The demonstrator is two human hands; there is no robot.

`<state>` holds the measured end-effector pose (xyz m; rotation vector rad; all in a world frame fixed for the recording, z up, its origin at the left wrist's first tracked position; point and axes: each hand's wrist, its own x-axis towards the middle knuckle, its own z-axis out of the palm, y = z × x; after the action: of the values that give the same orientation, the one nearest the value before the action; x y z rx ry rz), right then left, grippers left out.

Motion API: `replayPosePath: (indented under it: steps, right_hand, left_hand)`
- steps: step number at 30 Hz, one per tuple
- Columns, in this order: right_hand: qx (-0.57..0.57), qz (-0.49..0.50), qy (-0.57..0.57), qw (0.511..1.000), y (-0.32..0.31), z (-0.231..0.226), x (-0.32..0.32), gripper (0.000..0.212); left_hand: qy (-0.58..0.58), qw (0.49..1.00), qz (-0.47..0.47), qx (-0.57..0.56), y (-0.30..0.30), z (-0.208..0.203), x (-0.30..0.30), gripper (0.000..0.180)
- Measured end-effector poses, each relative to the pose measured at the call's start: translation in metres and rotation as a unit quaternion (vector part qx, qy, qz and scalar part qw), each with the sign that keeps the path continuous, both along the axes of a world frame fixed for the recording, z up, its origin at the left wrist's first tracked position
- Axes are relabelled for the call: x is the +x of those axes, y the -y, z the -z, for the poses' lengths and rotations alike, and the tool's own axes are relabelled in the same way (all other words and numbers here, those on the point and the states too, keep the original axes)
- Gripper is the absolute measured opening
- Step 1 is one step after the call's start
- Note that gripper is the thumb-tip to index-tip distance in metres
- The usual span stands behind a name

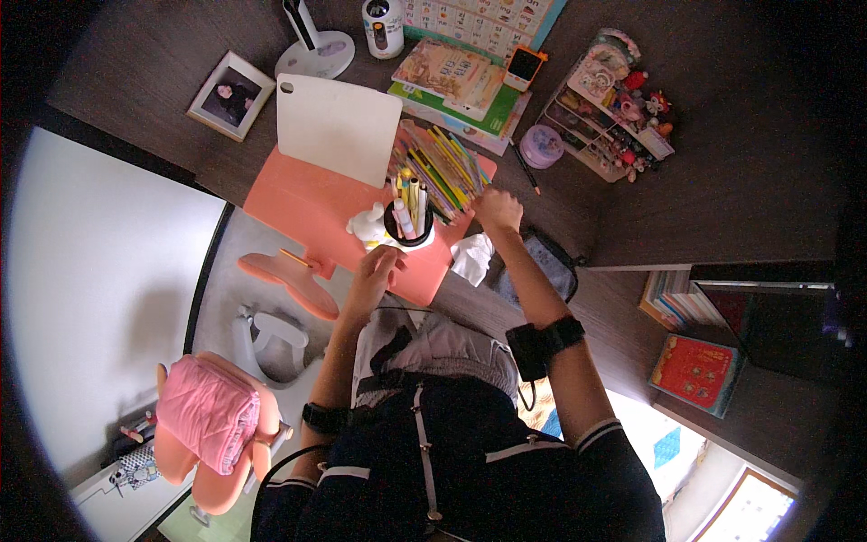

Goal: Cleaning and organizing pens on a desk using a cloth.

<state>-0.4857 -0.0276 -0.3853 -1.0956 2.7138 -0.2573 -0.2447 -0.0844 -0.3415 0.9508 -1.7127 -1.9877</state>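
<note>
Right hand (498,210) curled; whether it grasps anything cannot be told. Left hand (377,271) loosely bent, released. Pink board (293,191) lies under the pencil pile (441,170), whose edge the right hand adjoins. Black-rimmed cup (409,240) stands between left hand and pile, holding pens (403,217).

Reaches forward from the lower edge, stretching the right forearm (535,280) farther out than the left forearm (337,366). Angles the left hand (370,275) inward, with fingers (389,258) loosely curved. Curls the right hand (498,210) over, back upward, tucking fingertips out of sight.
</note>
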Motion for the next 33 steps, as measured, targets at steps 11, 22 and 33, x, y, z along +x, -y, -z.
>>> replayPosePath:
  steps: [11,22,33]
  right_hand:
    - [-0.395,-0.042,0.149,0.905,-0.096,-0.067,0.086,0.015]
    - [-0.295,0.009,0.008,0.955,-0.1,0.009,0.076,0.02]
    - [-0.328,0.063,0.288,0.897,-0.101,-0.013,0.069,0.014]
  left_hand:
    - [-0.089,0.991,0.032,0.095,-0.025,-0.014,-0.035,0.017]
    - [-0.111,0.983,0.064,0.129,-0.033,-0.031,-0.039,0.023]
    - [-0.107,0.985,0.01,0.134,-0.033,-0.03,-0.035,0.029]
